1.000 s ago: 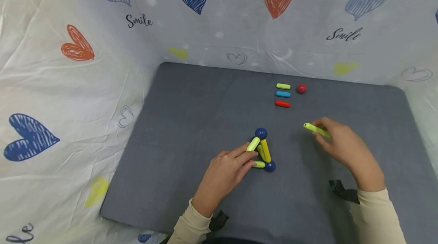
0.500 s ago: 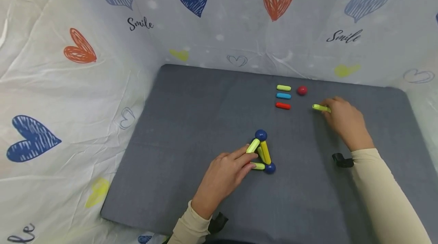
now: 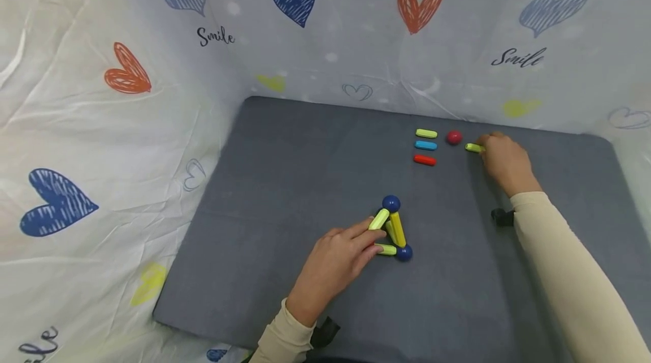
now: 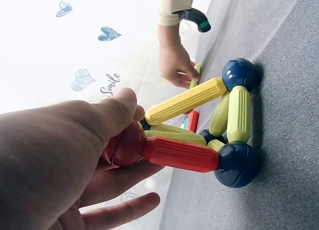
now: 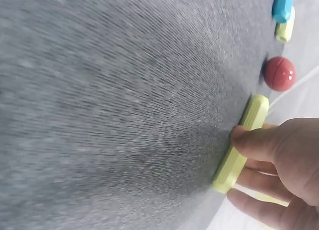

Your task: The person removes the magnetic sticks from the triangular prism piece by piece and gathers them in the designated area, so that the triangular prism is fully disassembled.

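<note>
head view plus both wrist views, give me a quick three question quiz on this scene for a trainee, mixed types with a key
1. Multiple choice. What does the right hand hold?
(a) a blue stick
(b) a yellow-green stick
(c) a red ball

2. True or false. The left hand is touching nothing.

3. Fill in. Of the three loose sticks lined up in the head view, the middle one is ____.

Key:
1. b
2. False; its grip is on the frame built of sticks and balls.
3. blue
</note>
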Motion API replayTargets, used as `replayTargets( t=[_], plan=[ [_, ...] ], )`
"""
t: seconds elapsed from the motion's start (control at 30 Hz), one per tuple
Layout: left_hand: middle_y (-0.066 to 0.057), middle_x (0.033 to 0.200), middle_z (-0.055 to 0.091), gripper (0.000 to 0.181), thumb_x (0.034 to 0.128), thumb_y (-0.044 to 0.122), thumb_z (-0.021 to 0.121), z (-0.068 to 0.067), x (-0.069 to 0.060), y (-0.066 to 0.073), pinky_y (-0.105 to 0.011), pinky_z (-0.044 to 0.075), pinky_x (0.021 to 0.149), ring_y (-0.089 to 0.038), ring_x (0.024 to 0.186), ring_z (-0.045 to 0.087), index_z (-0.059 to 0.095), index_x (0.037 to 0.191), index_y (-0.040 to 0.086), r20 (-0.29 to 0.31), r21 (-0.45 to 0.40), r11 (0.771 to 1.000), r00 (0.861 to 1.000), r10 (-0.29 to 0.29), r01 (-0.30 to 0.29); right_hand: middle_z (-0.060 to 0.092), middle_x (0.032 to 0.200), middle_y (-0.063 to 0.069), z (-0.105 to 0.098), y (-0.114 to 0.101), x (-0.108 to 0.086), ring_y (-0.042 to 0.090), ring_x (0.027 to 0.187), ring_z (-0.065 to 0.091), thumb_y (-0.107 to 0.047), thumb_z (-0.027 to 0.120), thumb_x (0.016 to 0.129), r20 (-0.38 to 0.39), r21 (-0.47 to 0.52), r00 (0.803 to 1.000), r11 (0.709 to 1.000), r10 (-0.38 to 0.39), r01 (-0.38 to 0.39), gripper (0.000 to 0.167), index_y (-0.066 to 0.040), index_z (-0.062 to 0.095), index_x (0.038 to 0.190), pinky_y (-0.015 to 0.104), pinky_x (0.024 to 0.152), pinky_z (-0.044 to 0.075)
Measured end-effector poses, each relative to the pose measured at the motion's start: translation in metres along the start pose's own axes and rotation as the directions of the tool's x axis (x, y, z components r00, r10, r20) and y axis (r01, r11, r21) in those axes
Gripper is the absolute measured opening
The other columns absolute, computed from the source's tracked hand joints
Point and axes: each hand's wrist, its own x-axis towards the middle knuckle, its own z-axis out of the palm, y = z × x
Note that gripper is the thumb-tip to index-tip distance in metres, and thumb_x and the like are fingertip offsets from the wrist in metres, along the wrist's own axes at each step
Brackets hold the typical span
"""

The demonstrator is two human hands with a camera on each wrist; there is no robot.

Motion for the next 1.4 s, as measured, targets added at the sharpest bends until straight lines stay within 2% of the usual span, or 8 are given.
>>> replayTargets(
  t=[0.27, 0.6, 0.83, 0.97, 1.07, 1.17, 1.27, 1.4],
  plan=[
    [0.000, 0.147, 0.065, 0.032, 0.1057, 0.039, 0.067, 0.001, 0.001, 0.001, -0.039, 0.060, 0.092, -0.011, 0.102, 0.074, 0.072, 0.134, 0.026, 0.000, 0.013, 1.000, 1.000, 0.019, -0.019, 0.059, 0.117, 0.036, -0.001, 0.009, 0.013, 0.059, 0.100, 0.062, 0.007, 0.064, 0.098, 0.016, -0.001, 0.999, 0.999, 0.045, -0.045, 0.029, 0.008, 0.067, 0.126, 0.071, 0.078, 0.050],
    [0.001, 0.146, 0.065, 0.032, 0.1044, 0.039, 0.069, 0.001, 0.000, 0.003, -0.040, 0.060, 0.091, -0.014, 0.101, 0.074, 0.073, 0.134, 0.026, 0.017, 0.003, 1.000, 1.000, 0.004, -0.004, 0.057, 0.122, 0.035, -0.003, 0.009, 0.009, 0.060, 0.107, 0.059, 0.002, 0.065, 0.098, 0.026, 0.022, 0.997, 0.997, 0.078, -0.078, 0.030, 0.007, 0.066, 0.128, 0.073, 0.082, 0.047],
    [0.000, 0.147, 0.065, 0.031, 0.1056, 0.039, 0.067, 0.002, 0.000, 0.002, -0.039, 0.060, 0.092, -0.011, 0.101, 0.074, 0.072, 0.133, 0.026, -0.003, 0.008, 1.000, 1.000, 0.019, -0.019, 0.060, 0.130, 0.032, -0.020, -0.038, -0.016, 0.057, 0.111, 0.058, -0.009, 0.072, 0.099, -0.199, 0.053, 0.980, 0.999, 0.000, 0.011, 0.034, 0.005, 0.067, 0.130, 0.074, 0.093, 0.043],
    [0.000, 0.148, 0.064, 0.031, 0.1056, 0.038, 0.067, 0.002, 0.000, 0.001, -0.040, 0.059, 0.094, -0.009, 0.101, 0.074, 0.072, 0.134, 0.026, -0.005, 0.004, 1.000, 1.000, 0.019, -0.019, 0.060, 0.134, 0.027, -0.038, -0.077, -0.036, 0.050, 0.116, 0.059, -0.014, 0.073, 0.101, -0.203, 0.134, 0.977, 0.986, -0.068, 0.096, 0.035, 0.001, 0.067, 0.132, 0.069, 0.094, 0.046],
    [0.000, 0.148, 0.064, 0.031, 0.1050, 0.037, 0.068, 0.002, 0.000, 0.001, -0.040, 0.059, 0.093, -0.009, 0.100, 0.074, 0.072, 0.134, 0.025, -0.002, -0.004, 1.000, 1.000, 0.013, -0.013, 0.062, 0.137, 0.021, -0.047, -0.105, -0.054, 0.043, 0.121, 0.060, -0.016, 0.074, 0.101, -0.152, 0.225, 0.974, 0.954, -0.167, 0.199, 0.037, -0.004, 0.067, 0.136, 0.065, 0.098, 0.049],
    [0.000, 0.148, 0.064, 0.032, 0.1044, 0.036, 0.069, 0.001, 0.001, 0.000, -0.041, 0.060, 0.092, -0.011, 0.100, 0.074, 0.072, 0.134, 0.025, 0.003, -0.013, 1.000, 1.000, 0.008, -0.008, 0.065, 0.139, 0.013, -0.049, -0.128, -0.070, 0.034, 0.127, 0.061, -0.013, 0.075, 0.101, -0.098, 0.292, 0.945, 0.899, -0.312, 0.327, 0.041, -0.010, 0.066, 0.141, 0.059, 0.103, 0.050],
    [0.000, 0.147, 0.064, 0.032, 0.1040, 0.036, 0.070, 0.000, 0.001, 0.000, -0.042, 0.060, 0.092, -0.013, 0.100, 0.075, 0.073, 0.134, 0.025, 0.002, -0.019, 1.000, 1.000, 0.006, -0.006, 0.064, 0.144, 0.003, -0.044, -0.148, -0.083, 0.026, 0.132, 0.061, -0.009, 0.075, 0.100, -0.035, 0.342, 0.894, 0.835, -0.447, 0.431, 0.049, -0.018, 0.063, 0.146, 0.052, 0.105, 0.052],
    [0.001, 0.147, 0.065, 0.032, 0.1041, 0.037, 0.069, 0.001, 0.001, 0.000, -0.041, 0.060, 0.091, -0.013, 0.100, 0.075, 0.073, 0.133, 0.025, 0.003, -0.013, 1.000, 1.000, 0.005, -0.005, 0.060, 0.151, -0.002, -0.032, -0.168, -0.093, 0.022, 0.136, 0.060, -0.004, 0.075, 0.099, 0.058, 0.408, 0.836, 0.777, -0.546, 0.479, 0.057, -0.021, 0.058, 0.151, 0.047, 0.105, 0.054]
  ],
)
